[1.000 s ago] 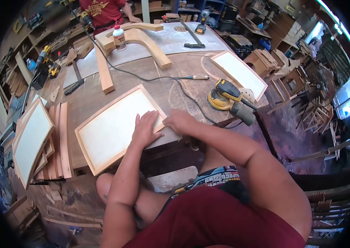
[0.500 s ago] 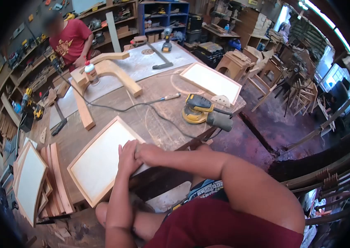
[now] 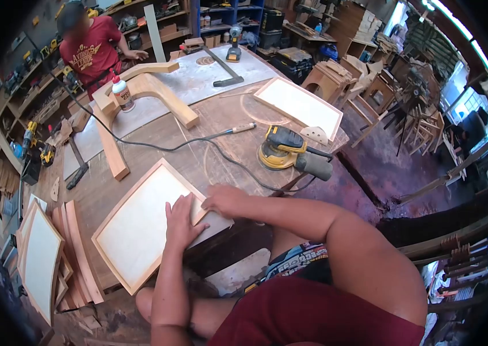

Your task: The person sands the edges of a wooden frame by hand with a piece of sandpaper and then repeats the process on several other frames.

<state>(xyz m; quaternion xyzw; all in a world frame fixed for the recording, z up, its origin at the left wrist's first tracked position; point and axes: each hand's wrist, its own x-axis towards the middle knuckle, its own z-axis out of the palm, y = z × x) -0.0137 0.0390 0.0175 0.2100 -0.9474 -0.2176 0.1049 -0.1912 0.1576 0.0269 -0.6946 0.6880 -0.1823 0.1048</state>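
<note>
A wood-framed white panel [image 3: 134, 230] lies at the front edge of the workbench [image 3: 221, 155]. My left hand [image 3: 182, 222] rests on its right part with fingers spread. Against the frame's right corner is my right hand [image 3: 227, 200], its fingers bent together at the wood; anything small between them is hidden. A yellow and black sander [image 3: 284, 151] sits to the right of my hands. Behind the panel a black cord [image 3: 163, 147] crosses the bench.
Curved wooden pieces [image 3: 163, 95] and a glue bottle [image 3: 122, 94] are farther back. Another framed panel [image 3: 299, 106] lies back right; more panels [image 3: 41, 259] stack at left. A co-worker [image 3: 91, 52] stands across the bench. A clamp [image 3: 227, 72] lies near a drill [image 3: 233, 46].
The view has tilted up and shifted. My right hand moved over against my left hand, then back to the frame's corner. The co-worker's arm has shifted outward.
</note>
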